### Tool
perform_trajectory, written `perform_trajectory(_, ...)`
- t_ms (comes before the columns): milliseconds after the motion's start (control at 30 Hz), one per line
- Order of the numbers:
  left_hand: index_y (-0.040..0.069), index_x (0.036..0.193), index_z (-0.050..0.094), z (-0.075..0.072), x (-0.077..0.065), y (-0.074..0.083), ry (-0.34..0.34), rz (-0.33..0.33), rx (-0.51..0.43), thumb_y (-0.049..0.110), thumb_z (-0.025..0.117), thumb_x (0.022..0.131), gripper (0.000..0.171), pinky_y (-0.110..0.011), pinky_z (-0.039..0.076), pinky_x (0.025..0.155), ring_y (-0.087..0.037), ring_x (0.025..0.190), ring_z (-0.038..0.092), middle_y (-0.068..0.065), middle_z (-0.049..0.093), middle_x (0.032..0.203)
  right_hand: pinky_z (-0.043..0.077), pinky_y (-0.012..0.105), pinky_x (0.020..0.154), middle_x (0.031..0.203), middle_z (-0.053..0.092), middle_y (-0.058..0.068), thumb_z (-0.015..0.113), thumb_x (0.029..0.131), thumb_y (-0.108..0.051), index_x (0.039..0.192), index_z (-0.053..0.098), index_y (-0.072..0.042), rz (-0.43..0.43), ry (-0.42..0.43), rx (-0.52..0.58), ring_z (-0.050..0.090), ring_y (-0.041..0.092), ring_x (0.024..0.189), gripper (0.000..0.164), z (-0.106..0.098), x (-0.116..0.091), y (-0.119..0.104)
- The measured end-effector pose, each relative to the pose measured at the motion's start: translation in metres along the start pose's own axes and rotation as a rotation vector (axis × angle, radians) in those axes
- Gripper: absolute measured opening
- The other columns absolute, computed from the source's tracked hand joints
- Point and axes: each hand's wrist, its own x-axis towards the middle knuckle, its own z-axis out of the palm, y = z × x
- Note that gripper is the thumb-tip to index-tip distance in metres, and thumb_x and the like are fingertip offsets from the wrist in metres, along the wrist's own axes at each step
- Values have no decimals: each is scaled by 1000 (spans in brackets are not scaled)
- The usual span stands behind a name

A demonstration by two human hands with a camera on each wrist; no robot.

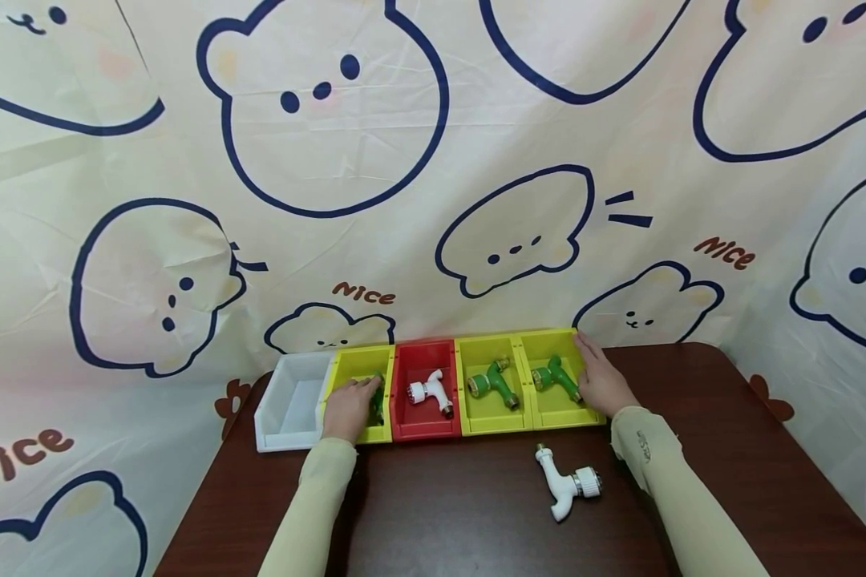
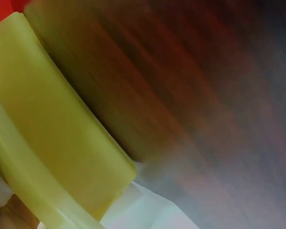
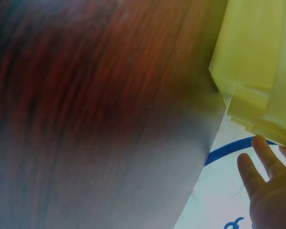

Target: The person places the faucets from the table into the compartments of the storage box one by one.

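In the head view, my left hand reaches into the left yellow bin. Its fingers are at a green tap, which they partly cover; whether they grip it is hidden. My right hand lies against the outer right side of the rightmost yellow bin. The right wrist view shows its extended fingers at the bin's edge. Another green tap lies in that bin, and a similar green tap is in the yellow bin beside it.
A red bin in the middle of the row contains a white tap. The white bin stands at the left end. Another white tap lies on the dark wooden table, in front of the bins. A patterned cloth hangs behind.
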Motion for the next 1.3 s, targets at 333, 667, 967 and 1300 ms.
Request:
perform_trajectory(333,18,138,66,-2,0,1,-34,1,-12,3,57,104,39,-47,58,96,-31,113,70,-9,73,131,30,63,120,174,11,15,39,103,-3,166,15,-6,-8,3,0,22,46,155,68,0,-1,0)
perform_trajectory(667,18,143,63,-1,2,4,-71,-23,-8,3,61,103,43,-47,55,103,-31,120,68,-9,71,135,30,62,120,174,10,14,39,103,-2,166,15,-6,-4,3,-5,22,45,156,68,0,-1,0)
perform_trajectory(967,18,142,64,0,1,4,-70,-19,4,3,59,103,42,-47,54,104,-31,122,67,-8,71,135,30,63,120,175,9,13,39,103,-3,166,15,-6,-1,4,-10,23,45,155,68,0,-1,0)
perform_trajectory(1300,16,136,68,3,1,2,-4,20,25,3,56,104,37,-43,56,101,-28,117,70,-7,74,130,38,63,115,174,12,16,38,101,0,165,17,-4,-60,30,11,25,46,154,68,1,-2,1)
